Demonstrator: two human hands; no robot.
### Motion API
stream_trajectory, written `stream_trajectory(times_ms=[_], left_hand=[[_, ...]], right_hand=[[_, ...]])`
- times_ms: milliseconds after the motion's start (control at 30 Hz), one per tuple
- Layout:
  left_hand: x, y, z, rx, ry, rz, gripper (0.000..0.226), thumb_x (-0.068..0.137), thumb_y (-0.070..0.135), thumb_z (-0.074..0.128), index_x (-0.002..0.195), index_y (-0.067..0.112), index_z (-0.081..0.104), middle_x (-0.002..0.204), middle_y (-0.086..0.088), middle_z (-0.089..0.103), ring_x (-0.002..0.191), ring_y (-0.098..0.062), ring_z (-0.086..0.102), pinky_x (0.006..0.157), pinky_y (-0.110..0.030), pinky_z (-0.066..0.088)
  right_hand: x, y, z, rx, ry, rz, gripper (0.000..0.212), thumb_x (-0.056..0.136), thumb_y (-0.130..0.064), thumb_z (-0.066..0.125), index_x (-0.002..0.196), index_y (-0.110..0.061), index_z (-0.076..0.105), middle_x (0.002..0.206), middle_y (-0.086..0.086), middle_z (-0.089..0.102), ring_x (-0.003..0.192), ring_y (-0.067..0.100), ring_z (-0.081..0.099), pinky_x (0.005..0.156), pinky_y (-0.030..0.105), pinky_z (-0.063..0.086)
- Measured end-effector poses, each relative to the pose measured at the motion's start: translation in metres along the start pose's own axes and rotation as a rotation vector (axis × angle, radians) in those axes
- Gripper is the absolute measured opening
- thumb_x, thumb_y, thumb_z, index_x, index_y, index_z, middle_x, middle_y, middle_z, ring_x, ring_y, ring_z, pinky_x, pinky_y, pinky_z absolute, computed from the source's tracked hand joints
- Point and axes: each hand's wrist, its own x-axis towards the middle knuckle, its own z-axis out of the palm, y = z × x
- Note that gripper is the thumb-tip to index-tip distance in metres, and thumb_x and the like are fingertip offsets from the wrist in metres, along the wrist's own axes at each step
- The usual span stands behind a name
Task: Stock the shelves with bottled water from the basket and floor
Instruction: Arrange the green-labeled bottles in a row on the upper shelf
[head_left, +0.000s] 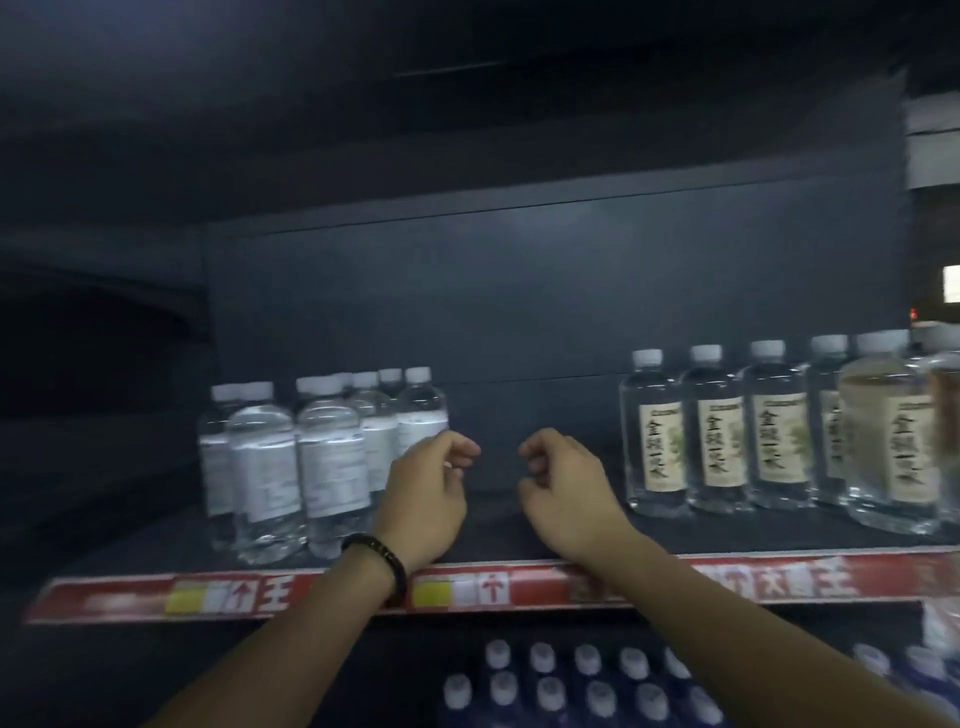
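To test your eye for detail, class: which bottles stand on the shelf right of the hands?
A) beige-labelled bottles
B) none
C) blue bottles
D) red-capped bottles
A: right of the right hand, the bottles on the shelf show beige labels and white caps.

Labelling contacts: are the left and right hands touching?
Apart. The head view shows a strip of dark shelf between the left hand and right hand.
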Motion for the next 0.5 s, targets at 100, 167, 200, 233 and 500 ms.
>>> stream_trajectory(times_ms=[100, 167, 200, 233, 500], left_hand=[[-0.021, -0.023, -0.056, 0.059, 0.159, -0.035, 0.043, 0.095, -0.009, 0.053, 0.105, 0.031, 0.065, 0.11, 0.013, 0.064, 0.098, 0.004, 0.062, 0.081, -0.005, 0.046], [-0.035, -0.033, -0.084, 0.07, 0.212, -0.082, 0.041, 0.096, -0.007, 0.053, 0.113, 0.029, 0.062, 0.115, 0.012, 0.058, 0.099, 0.004, 0.059, 0.083, -0.007, 0.047], [-0.041, -0.036, -0.093, 0.079, 0.224, -0.102, 0.041, 0.096, -0.005, 0.054, 0.117, 0.03, 0.06, 0.118, 0.012, 0.055, 0.101, 0.003, 0.058, 0.087, -0.012, 0.049], [-0.046, -0.04, -0.099, 0.085, 0.227, -0.117, 0.042, 0.097, -0.004, 0.055, 0.121, 0.031, 0.058, 0.121, 0.011, 0.054, 0.105, 0.002, 0.057, 0.092, -0.02, 0.052], [-0.051, -0.063, -0.105, 0.096, -0.03, -0.358, 0.071, 0.086, 0.026, 0.067, 0.149, 0.03, 0.035, 0.135, 0.002, 0.058, 0.108, -0.019, 0.066, 0.092, -0.044, 0.062]], right_hand=[[0.011, -0.034, 0.039, 0.143, -0.128, 0.01, 0.023, 0.094, -0.008, 0.061, 0.113, -0.021, 0.062, 0.1, -0.001, 0.065, 0.087, 0.014, 0.062, 0.077, 0.024, 0.054], [0.017, -0.057, 0.063, 0.262, -0.212, 0.063, 0.027, 0.097, -0.006, 0.057, 0.12, -0.019, 0.061, 0.098, 0.001, 0.068, 0.077, 0.012, 0.063, 0.059, 0.017, 0.05], [0.02, -0.068, 0.075, 0.312, -0.246, 0.092, 0.029, 0.097, -0.007, 0.058, 0.124, -0.019, 0.06, 0.101, 0.001, 0.068, 0.076, 0.013, 0.064, 0.056, 0.017, 0.049], [0.022, -0.077, 0.086, 0.345, -0.273, 0.11, 0.033, 0.096, -0.009, 0.059, 0.128, -0.019, 0.059, 0.104, 0.002, 0.069, 0.078, 0.014, 0.065, 0.057, 0.019, 0.049], [0.025, -0.114, 0.126, 0.458, -0.312, 0.229, 0.042, 0.088, -0.007, 0.062, 0.129, -0.015, 0.06, 0.097, 0.003, 0.074, 0.076, 0.013, 0.067, 0.062, 0.026, 0.05]])
